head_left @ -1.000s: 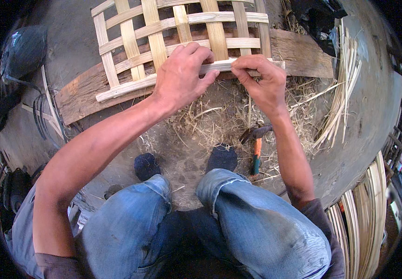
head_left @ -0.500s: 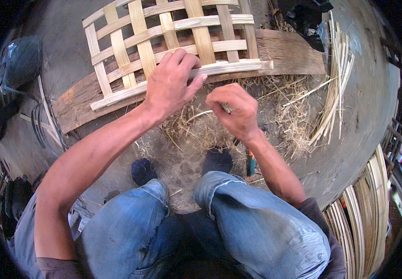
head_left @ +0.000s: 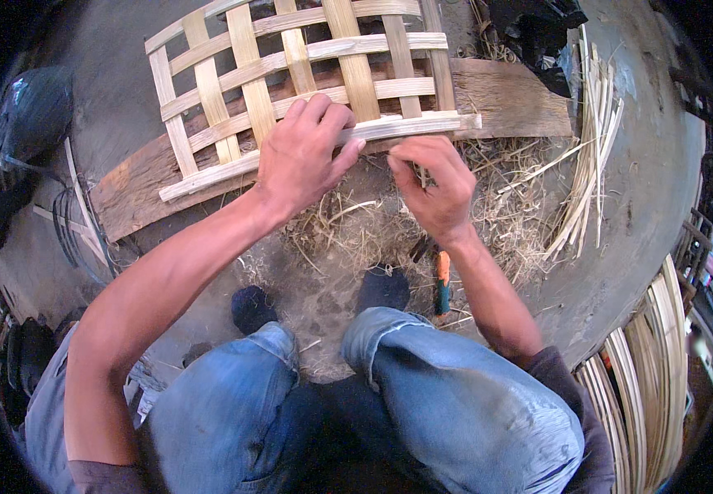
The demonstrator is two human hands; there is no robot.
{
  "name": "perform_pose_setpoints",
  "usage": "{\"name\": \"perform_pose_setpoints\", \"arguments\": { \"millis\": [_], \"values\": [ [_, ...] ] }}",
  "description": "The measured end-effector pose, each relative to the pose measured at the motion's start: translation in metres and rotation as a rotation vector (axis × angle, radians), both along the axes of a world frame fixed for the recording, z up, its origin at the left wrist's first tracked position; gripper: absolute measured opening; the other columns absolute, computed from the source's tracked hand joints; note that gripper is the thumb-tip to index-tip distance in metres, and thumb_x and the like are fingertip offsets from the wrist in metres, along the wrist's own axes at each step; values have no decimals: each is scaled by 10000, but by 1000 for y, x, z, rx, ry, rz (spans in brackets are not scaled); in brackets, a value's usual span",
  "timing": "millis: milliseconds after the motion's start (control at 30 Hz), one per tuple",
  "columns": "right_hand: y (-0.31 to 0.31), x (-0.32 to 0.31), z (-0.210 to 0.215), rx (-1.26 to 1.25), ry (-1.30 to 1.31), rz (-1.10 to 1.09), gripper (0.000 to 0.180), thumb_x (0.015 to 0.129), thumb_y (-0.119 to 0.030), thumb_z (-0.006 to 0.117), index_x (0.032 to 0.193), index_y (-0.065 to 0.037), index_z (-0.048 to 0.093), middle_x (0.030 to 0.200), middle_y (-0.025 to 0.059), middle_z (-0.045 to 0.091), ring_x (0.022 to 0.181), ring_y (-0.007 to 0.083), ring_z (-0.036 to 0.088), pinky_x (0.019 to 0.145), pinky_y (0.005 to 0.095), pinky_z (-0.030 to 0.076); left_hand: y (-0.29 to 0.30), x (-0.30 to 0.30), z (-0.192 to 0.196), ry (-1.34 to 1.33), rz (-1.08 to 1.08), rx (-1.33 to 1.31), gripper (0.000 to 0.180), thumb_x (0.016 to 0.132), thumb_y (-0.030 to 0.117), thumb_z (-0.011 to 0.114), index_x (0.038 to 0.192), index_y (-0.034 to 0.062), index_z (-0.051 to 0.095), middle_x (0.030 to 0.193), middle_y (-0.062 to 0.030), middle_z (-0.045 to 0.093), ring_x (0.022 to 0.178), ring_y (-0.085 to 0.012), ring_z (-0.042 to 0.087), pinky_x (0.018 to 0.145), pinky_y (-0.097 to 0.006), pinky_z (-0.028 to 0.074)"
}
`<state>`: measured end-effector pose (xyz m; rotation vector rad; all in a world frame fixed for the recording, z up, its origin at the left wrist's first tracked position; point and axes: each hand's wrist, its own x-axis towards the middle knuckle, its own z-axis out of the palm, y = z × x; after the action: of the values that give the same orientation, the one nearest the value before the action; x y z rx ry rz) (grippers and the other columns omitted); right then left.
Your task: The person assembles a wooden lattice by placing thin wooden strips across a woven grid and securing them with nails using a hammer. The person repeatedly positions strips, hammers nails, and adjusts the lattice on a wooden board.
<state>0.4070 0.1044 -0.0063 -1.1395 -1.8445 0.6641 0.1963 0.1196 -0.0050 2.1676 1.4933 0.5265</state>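
An open lattice panel of woven bamboo strips [head_left: 249,78] lies ahead of me, its near edge bordered by a pale bamboo strip [head_left: 410,126]. My left hand [head_left: 303,152] is closed over that border around its middle, fingers on top and thumb along the near side. Just right of it, my right hand [head_left: 437,185] is curled into a pinch beside the border strip. Whatever sits between its fingertips, if anything, is too small to make out. Beneath the panel's near side runs a long wooden plank [head_left: 513,99].
Dry shavings [head_left: 509,202] litter the floor right of centre. A bundle of thin strips [head_left: 591,156] lies farther right, with wider bamboo strips [head_left: 640,370] at lower right. An orange-and-green handled tool [head_left: 443,284] rests near my right foot. A dark bag [head_left: 35,111] stands far left.
My right hand has shifted right and slightly away from me, closer to the border strip. My left hand keeps its place on the panel.
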Motion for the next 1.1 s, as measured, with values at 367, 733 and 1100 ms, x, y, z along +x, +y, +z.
{"name": "perform_pose_setpoints", "arguments": {
  "millis": [367, 733, 1100],
  "values": [
    [9, 58, -12, -296, 520, -612, 191, 947, -52, 673, 1119, -7, 602, 1046, 66, 650, 929, 153, 667, 836, 281, 550, 36, 61, -1, -32, -112, 177, 498, 777, 427, 792, 1128, 110, 637, 1074, -63, 607, 1012, -224, 591, 827, -375, 489],
    [21, 37, -24, -366, 812, -629, 171, 957, 3, 636, 1119, 10, 582, 990, 87, 642, 917, 183, 680, 868, 321, 611, 36, 90, -21, -52, -75, 255, 296, 809, 337, 762, 948, 108, 636, 904, -40, 615, 913, -206, 617, 784, -358, 464],
    [26, 32, -31, -352, 768, -666, 168, 953, -67, 674, 1096, -13, 605, 985, 53, 652, 877, 133, 667, 793, 271, 580, 33, 92, -23, -64, -63, 230, 283, 822, 315, 752, 952, 91, 640, 940, -78, 636, 934, -269, 625, 830, -404, 491]
  ]
}}
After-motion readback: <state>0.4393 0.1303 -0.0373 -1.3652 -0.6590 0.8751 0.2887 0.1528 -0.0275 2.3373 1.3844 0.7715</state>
